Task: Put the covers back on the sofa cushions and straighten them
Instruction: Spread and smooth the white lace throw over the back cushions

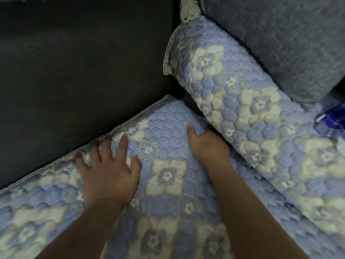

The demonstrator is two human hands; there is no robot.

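The quilted cover, pale blue with cream flower patches, lay over the near cushion and filled the lower middle and left of the scene, its trimmed edge running up from the near left to a corner in the middle. The person's left hand lay flat on top of it near that far edge, fingers spread wide and straight, pressing the fabric down and holding nothing. The right hand was at the cover's right-hand side, just near of the corner. Its thumb lay on top of the quilting, while the other fingers dipped down out of sight into the gap between this cushion and the next, so I could not tell whether they gripped the edge or only pushed it in. Both bare forearms reached in from the near side.

To the right, touching that gap, a second cushion in the same patterned cover ran from the far middle to the near right, with a strip of white lace trim at its far end. Beyond it, at the far right, stood a plain grey-blue back cushion. A dark, finely textured surface filled the far left. At the right edge a blurred dark-blue and clear object rested on the second cushion; I could not make out what it was.
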